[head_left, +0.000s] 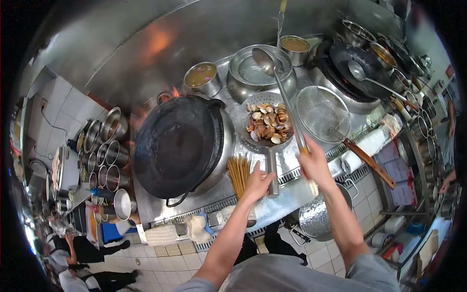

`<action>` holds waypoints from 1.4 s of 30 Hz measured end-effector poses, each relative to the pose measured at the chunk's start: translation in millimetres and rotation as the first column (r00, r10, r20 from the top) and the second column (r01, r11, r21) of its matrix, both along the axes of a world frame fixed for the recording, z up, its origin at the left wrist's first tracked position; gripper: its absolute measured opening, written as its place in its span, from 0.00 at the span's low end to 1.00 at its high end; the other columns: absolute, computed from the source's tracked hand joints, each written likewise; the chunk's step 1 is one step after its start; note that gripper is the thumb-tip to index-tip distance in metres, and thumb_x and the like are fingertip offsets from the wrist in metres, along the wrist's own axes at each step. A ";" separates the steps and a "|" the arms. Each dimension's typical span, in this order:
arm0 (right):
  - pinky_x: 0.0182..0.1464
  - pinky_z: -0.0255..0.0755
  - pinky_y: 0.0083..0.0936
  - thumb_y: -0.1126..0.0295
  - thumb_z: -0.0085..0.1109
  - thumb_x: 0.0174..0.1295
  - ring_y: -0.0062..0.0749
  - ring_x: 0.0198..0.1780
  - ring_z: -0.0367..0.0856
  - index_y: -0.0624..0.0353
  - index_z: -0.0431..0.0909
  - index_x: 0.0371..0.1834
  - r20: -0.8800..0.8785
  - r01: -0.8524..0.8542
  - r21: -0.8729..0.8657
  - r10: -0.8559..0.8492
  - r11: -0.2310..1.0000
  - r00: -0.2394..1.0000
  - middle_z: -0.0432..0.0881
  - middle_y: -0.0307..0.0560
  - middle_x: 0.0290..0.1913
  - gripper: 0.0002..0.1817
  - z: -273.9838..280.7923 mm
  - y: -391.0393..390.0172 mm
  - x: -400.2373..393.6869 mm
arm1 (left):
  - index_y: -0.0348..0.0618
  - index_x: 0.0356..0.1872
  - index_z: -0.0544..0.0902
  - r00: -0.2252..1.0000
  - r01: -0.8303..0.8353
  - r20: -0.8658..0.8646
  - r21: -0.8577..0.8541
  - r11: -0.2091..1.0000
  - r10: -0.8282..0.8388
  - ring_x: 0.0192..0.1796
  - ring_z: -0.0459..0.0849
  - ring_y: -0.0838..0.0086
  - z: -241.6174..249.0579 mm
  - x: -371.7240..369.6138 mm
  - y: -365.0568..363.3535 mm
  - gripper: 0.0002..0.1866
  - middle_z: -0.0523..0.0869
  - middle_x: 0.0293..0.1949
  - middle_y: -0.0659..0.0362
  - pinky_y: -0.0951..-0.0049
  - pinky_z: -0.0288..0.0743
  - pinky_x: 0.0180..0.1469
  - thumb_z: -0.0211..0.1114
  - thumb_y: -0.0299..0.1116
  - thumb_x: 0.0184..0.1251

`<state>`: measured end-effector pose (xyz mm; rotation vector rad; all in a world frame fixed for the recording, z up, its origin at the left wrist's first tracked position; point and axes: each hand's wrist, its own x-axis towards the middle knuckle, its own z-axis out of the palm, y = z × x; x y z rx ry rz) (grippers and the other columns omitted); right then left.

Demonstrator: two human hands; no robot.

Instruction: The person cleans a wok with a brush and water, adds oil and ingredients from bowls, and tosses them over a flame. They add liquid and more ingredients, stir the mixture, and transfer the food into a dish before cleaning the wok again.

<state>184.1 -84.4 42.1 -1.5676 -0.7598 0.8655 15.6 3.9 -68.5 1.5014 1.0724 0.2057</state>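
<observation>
My right hand is closed around the wooden end of a long ladle. The ladle's bowl points away, over the rim of a wide metal pot of water. My left hand is at the metal handle of a perforated strainer; its thumb stands apart from the fingers, which overlap the handle without wrapping round it. Clams in brown and white shells lie in the strainer. Just left of that hand stands a bamboo wok brush.
A large black wok sits at the left, with flame at its back edge. A wire skimmer lies at the right. Soup pots stand behind. Folded towels line the front edge. Two people are at the lower left.
</observation>
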 end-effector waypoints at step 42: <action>0.34 0.72 0.41 0.72 0.52 0.52 0.52 0.27 0.79 0.58 0.61 0.66 0.805 0.268 -0.281 0.074 0.922 0.589 0.80 0.59 0.27 0.33 -78.3 -65.1 -119.9 | 0.35 0.53 0.70 0.732 -0.568 0.328 -0.191 0.801 0.597 0.42 0.79 0.74 36.4 -424.9 -119.6 0.22 0.80 0.42 0.56 0.72 0.75 0.44 0.59 0.24 0.54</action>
